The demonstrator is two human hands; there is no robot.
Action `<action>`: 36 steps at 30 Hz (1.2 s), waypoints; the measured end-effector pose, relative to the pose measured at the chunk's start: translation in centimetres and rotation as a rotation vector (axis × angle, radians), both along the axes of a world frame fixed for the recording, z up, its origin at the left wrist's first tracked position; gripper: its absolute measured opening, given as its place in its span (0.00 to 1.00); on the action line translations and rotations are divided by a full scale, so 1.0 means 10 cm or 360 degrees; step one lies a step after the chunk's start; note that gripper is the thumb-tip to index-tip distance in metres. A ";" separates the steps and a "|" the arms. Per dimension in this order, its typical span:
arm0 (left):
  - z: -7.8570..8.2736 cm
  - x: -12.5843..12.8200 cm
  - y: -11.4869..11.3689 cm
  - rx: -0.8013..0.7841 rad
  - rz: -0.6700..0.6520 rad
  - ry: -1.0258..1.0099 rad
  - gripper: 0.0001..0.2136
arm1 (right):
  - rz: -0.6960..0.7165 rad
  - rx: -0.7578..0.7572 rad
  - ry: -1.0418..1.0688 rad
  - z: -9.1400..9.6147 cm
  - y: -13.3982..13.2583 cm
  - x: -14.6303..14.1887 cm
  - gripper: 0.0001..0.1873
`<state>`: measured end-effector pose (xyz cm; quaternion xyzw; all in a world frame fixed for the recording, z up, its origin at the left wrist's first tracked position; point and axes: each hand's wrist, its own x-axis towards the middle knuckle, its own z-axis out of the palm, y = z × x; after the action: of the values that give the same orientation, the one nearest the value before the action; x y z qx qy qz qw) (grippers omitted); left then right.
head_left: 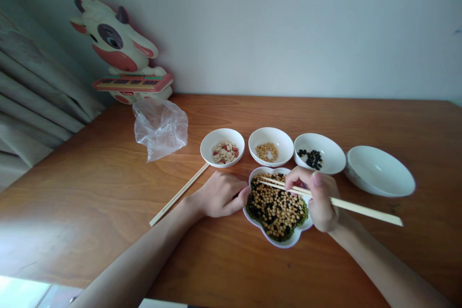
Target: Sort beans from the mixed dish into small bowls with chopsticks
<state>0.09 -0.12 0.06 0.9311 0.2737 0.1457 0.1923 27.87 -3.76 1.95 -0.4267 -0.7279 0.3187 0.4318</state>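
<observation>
Wooden tabletop [90, 173], right hand [319, 202] with chopsticks [355, 210] angled tips-left over mixed beans [276, 211]

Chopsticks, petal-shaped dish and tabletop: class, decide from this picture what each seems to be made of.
The chopsticks look like bare bamboo or pale wood: matt, unpainted, with a straw colour. The petal-shaped dish looks like white glazed ceramic, judging by its smooth, even surface and faint sheen. The tabletop looks like varnished wood, with orange-brown grain under a soft shine, though a wood-look laminate is possible.

Slim bare forearms [137, 262], long fingers [231, 202]; thumbnail [316, 178] apparently trimmed short.
</observation>
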 end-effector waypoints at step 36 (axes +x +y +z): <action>0.01 -0.01 0.01 -0.0106 -0.0031 -0.0015 0.18 | 0.0599 0.0065 -0.0636 0.78 0.52 -0.25 0.31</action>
<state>0.01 -0.01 0.18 0.9261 0.2685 0.1390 0.2257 25.40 1.48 9.71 -0.3296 -0.8715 0.2881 0.2212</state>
